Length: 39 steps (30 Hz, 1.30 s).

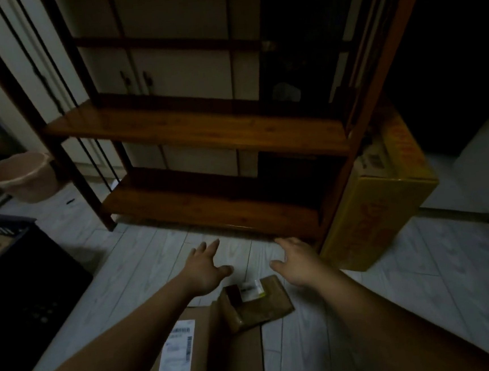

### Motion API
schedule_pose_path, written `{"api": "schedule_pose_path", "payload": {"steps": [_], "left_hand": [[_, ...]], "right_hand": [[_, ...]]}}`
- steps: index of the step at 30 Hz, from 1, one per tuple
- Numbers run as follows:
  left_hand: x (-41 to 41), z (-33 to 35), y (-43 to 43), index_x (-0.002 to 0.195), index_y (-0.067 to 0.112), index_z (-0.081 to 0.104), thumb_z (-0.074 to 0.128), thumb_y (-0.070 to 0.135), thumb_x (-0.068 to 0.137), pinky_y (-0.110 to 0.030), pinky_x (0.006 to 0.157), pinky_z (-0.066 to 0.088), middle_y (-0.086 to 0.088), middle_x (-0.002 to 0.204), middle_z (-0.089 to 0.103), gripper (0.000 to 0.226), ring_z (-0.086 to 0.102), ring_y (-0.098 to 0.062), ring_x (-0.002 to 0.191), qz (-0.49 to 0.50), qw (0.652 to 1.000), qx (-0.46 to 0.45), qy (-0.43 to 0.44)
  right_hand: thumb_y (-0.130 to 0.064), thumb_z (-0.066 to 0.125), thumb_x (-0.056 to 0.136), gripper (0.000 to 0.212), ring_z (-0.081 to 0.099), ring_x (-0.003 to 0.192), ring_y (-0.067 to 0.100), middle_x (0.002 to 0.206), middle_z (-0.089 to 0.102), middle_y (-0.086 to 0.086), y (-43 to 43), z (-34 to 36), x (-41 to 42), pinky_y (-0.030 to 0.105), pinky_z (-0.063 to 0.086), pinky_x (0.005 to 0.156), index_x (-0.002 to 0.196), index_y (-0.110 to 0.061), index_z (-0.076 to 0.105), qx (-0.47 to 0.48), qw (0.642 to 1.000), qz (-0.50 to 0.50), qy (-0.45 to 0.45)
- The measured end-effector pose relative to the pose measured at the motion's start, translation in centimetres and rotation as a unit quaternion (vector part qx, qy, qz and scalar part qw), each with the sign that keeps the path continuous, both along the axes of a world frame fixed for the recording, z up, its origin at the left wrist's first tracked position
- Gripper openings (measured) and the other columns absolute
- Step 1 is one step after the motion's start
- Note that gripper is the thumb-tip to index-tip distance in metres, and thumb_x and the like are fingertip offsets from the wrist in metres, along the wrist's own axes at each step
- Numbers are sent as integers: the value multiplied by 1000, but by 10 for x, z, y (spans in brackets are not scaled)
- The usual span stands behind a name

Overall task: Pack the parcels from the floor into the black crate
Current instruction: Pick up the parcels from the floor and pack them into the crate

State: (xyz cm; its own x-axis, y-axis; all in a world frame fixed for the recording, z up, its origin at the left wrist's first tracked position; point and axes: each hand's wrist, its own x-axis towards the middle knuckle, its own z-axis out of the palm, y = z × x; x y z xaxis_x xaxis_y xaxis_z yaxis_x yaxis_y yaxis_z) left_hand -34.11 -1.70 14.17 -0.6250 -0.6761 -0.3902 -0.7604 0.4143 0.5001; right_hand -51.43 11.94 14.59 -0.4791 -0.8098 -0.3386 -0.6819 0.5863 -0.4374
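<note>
Both hands are hovering with fingers spread, gripping nothing: the left hand (206, 270) at centre frame, the right hand (298, 262) near it to the right. The small parcel (259, 302) is lying just below and between them, apparently overlapping the edge of the large parcel (198, 352) at bottom centre. The black crate (23, 278) is sitting at the left edge, well apart from both.

Risks, as judged:
- Lifting the large parcel first is likely to tip the small one off.
- Light is running very low, so a reach may be misjudged.
- The crate is lying partly out of frame; a leftward carry may clip its rim.

The floor (423, 288) is showing pale planks. A wooden shelf unit (203, 129) is standing just beyond the fingertips, a yellow box (381, 203) is standing beside it at right, and a pink bucket (24, 178) is standing at upper left.
</note>
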Motion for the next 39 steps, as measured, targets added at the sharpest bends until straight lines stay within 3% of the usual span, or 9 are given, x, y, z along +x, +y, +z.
{"api": "schedule_pose_path", "payload": {"steps": [6,11,14,19,23,27,30,34,39], "left_hand": [[2,-63,17,151,24,5,57,47,88,-45,119,12,-11,159,1,85,1,-31,146,29,998,57,-15],[4,-88,24,151,20,0,58,49,87,-44,118,9,-11,159,1,91,-2,-30,147,40,996,81,-21],[1,-99,23,151,20,-5,63,47,84,-45,117,14,-11,159,-4,99,-1,-32,146,74,989,125,-5],[-5,-121,24,150,27,-8,68,65,68,-42,113,30,-12,156,20,118,32,-32,138,100,974,202,4],[-1,-135,28,149,25,-14,68,41,81,-40,107,39,-10,144,44,107,50,-26,125,60,985,158,-24],[10,-138,25,150,18,-12,70,22,81,-40,103,43,-15,142,44,107,51,-29,123,65,983,172,-16],[16,-140,23,148,16,-16,69,10,80,-45,102,44,-18,138,47,109,52,-32,121,103,971,215,22],[21,-127,16,144,17,20,67,11,82,-47,95,50,-12,126,54,78,58,-29,111,174,948,232,129],[24,-28,3,138,22,36,61,17,89,-33,79,57,-7,125,57,55,62,-22,105,191,927,244,212]], "right_hand": [[-41,48,96,64,29,139,26,154,26,6,5,-60,13,37,31,111,151,-20,23,29,999,-4,-25],[-37,52,90,47,49,116,23,131,49,5,11,-93,27,38,45,99,135,-25,45,35,998,-19,-57],[-37,52,90,52,50,115,23,131,49,6,11,-105,28,36,44,99,139,-26,40,43,997,-18,-67],[-37,54,91,57,49,119,24,135,47,6,9,-120,21,33,43,99,143,-26,34,49,996,-33,-70],[-37,58,90,66,48,122,24,139,44,6,12,-134,20,35,44,100,148,-29,26,53,994,-62,-75],[-40,57,91,77,35,135,30,152,25,13,15,-148,19,40,36,109,152,-23,12,73,990,-107,-63],[-36,64,87,78,47,124,25,143,41,8,14,-157,25,42,43,103,148,-23,18,54,979,-137,-140],[-29,64,88,52,57,94,13,114,57,-4,4,-148,40,33,52,84,132,-25,38,-36,967,-187,-171],[-21,54,96,43,54,97,14,126,57,6,-7,-59,55,16,41,64,135,-14,40,-94,946,-222,-219]]}}
